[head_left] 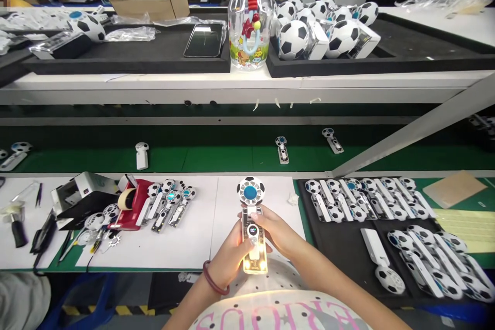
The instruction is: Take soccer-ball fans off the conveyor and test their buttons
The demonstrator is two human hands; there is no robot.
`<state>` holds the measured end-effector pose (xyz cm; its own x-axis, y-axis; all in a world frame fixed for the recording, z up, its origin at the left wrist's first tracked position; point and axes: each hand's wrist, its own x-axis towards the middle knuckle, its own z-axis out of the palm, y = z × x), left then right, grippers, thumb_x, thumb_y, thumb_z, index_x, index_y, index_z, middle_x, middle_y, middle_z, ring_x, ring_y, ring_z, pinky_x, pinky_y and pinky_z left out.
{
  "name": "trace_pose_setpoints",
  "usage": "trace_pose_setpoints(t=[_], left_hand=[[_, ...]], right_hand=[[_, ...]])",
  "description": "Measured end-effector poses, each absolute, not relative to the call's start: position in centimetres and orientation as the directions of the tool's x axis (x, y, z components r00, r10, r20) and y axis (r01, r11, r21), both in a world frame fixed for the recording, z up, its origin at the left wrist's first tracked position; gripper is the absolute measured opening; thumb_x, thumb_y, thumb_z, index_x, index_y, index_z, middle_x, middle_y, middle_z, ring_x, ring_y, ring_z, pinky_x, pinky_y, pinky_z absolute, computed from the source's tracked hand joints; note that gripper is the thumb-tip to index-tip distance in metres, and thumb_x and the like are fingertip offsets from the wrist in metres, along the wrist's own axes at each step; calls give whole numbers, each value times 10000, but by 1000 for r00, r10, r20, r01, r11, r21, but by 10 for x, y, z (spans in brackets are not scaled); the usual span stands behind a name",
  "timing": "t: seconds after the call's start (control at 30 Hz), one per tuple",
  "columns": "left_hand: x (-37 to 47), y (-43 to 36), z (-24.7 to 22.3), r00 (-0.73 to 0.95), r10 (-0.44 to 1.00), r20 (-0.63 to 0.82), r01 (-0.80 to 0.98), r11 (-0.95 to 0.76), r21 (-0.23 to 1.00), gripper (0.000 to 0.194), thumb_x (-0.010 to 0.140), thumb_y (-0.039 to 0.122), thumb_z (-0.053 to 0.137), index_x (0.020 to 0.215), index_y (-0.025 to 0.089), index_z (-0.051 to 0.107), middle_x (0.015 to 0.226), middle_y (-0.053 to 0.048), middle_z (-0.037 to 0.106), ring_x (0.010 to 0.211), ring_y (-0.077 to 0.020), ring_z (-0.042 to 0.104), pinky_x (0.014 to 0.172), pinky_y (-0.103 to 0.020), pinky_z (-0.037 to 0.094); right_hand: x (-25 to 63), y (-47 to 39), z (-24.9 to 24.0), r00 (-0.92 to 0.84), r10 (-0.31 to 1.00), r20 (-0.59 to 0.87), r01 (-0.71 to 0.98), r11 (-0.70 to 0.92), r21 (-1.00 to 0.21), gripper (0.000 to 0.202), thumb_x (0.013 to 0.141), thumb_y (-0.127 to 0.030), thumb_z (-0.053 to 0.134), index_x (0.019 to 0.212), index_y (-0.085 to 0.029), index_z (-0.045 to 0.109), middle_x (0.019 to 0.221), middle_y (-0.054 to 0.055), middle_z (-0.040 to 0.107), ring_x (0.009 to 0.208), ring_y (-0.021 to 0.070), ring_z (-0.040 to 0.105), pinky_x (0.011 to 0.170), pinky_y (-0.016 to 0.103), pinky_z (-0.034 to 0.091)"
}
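A handheld fan (252,263) with a football-patterned round head and a blue centre is held upright between both my hands, close to my body. Its see-through body glows warm yellow at the lower end, and a small round display shows a lit number. My left hand (232,247) wraps the body's left side, thumb near the display. My right hand (276,229) grips it from the right, with the thumb across the upper body just below the head. Some fingers of both hands are hidden behind the fan.
Left on the white work sheet are several similar fans (172,203), a red tape dispenser (133,206) and a white box (87,191). A black tray (336,247) with rows of fans lies right. Several fans sit on a green belt (216,157) behind; a shelf (174,82) runs above.
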<state>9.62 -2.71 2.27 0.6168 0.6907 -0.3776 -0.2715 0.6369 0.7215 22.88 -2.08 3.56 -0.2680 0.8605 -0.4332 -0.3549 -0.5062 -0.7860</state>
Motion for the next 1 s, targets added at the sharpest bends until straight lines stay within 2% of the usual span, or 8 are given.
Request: trace_pose_setpoints(t=[0.17, 0.6, 1.0], left_hand=[[96, -28, 22, 624, 686, -374, -313, 658, 685, 579, 699, 376, 652, 1157, 196, 347, 972, -93, 543, 773, -222, 607, 554, -289, 487], [95, -26, 27, 666, 637, -389, -337, 722, 605, 591, 661, 285, 695, 1150, 205, 375, 1014, -92, 540, 867, -237, 587, 657, -321, 491], [94, -23, 25, 681, 617, -394, -324, 737, 594, 691, 655, 277, 692, 1233, 221, 317, 1066, -107, 526, 845, -230, 594, 635, -312, 493]], right_hand=[[229, -21, 36, -264, 854, -449, -342, -518, -784, 340, 758, -453, 552, 965, -186, 523, 572, -40, 500, 366, 74, 424, 254, 155, 261], [231, -21, 32, -249, 854, -457, -364, -520, -773, 363, 775, -444, 533, 1032, -188, 525, 607, -20, 540, 376, 78, 429, 257, 158, 261], [233, -18, 33, -264, 851, -454, -350, -523, -777, 314, 785, -435, 524, 989, -197, 535, 553, -35, 513, 354, 78, 421, 283, 168, 288]])
